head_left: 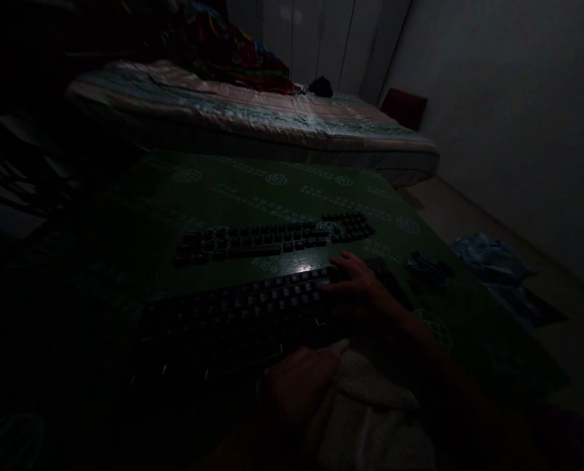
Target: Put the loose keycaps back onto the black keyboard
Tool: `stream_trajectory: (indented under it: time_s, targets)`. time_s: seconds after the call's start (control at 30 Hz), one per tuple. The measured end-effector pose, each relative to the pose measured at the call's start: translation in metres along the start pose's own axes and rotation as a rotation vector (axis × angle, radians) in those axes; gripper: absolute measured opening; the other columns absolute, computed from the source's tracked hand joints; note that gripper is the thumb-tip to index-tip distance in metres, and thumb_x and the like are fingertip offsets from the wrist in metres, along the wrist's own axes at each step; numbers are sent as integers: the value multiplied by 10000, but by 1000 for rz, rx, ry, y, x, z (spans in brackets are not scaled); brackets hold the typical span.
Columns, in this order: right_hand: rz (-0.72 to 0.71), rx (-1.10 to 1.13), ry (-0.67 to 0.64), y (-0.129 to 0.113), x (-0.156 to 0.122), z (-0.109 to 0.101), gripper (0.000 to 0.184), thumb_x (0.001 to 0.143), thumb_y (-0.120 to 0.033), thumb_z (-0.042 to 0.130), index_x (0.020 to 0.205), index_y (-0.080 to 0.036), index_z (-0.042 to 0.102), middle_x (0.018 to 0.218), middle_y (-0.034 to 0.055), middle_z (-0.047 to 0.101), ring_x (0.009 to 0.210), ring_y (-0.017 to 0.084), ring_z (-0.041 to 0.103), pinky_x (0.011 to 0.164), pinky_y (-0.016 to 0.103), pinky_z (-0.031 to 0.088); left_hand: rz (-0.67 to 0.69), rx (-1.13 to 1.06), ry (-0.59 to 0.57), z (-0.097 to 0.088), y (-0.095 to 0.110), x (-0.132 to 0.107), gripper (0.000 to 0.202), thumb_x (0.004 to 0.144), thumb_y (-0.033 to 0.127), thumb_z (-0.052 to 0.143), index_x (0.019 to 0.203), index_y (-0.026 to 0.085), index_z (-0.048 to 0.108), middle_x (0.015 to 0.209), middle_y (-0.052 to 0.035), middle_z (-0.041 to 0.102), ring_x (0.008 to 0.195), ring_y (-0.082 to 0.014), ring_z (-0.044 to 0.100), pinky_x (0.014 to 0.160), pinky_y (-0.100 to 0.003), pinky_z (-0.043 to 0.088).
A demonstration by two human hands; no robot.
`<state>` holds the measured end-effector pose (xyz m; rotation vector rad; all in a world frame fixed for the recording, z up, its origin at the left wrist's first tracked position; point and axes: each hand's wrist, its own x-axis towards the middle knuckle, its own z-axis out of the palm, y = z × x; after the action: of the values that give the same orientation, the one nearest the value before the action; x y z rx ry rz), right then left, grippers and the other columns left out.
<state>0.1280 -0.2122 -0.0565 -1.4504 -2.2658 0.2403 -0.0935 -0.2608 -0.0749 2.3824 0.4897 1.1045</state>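
A black keyboard (253, 304) lies across the green board, dim in the low light. Its back rows carry keycaps; bare slots with thin pale bars seem to show along its front. My right hand (358, 284) rests over the keyboard's right part, thumb and fingers stretched apart, touching it. In front of the keyboard, my left hand (299, 379) is closed, its fingers gripping a greyish cloth (375, 418) that spreads toward me. Behind the keyboard, loose black keycaps (257, 241) are laid out in rows, including a long bar, with a smaller group (355, 226) at right.
The green printed board (233, 180) fills the foreground. A dark crumpled item (428, 267) lies on its right side. Beyond stands a bed (272, 121) with a colourful blanket (233, 55). Bluish cloth (493, 258) lies on the floor at right. A white wall (512, 104) rises at right.
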Motion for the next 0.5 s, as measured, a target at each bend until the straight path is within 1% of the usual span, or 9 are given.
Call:
stream_trajectory:
  time_s: [0.1,0.2,0.27,0.4,0.5]
  targets:
    - [6,3,0,0,0,0,418,604,-316,811,1005,-245,717,1367,137,436,1323,391,268,981,583,337,20,41,12,-2,1,1,217,873,205,370,997,174,545,706,-28,620,613,-138,562,540,-246,443]
    - [14,14,-14,0,0,-1,411,622,-316,800,1018,-250,711,1375,132,432,1329,381,264,985,582,335,81,155,33,-9,8,4,251,869,178,375,1055,165,544,835,-59,667,729,-147,613,619,-250,491]
    - [17,16,-14,0,0,0,407,612,-307,807,1004,-252,717,1371,133,437,1327,386,267,984,586,333,110,250,36,-16,14,9,256,873,158,365,1047,162,553,903,-75,678,795,-155,626,663,-255,510]
    - [18,15,15,3,0,3,398,589,-326,817,971,-263,728,1358,121,454,1312,386,288,983,584,333,120,428,-14,-28,20,23,269,895,163,319,987,156,571,912,-81,683,852,-163,631,744,-265,522]
    - [1,12,38,5,-2,6,384,622,-350,793,989,-262,724,1358,124,453,1308,385,290,976,580,339,158,507,-76,-30,12,34,269,896,169,325,977,129,579,967,-112,682,917,-196,629,785,-313,525]
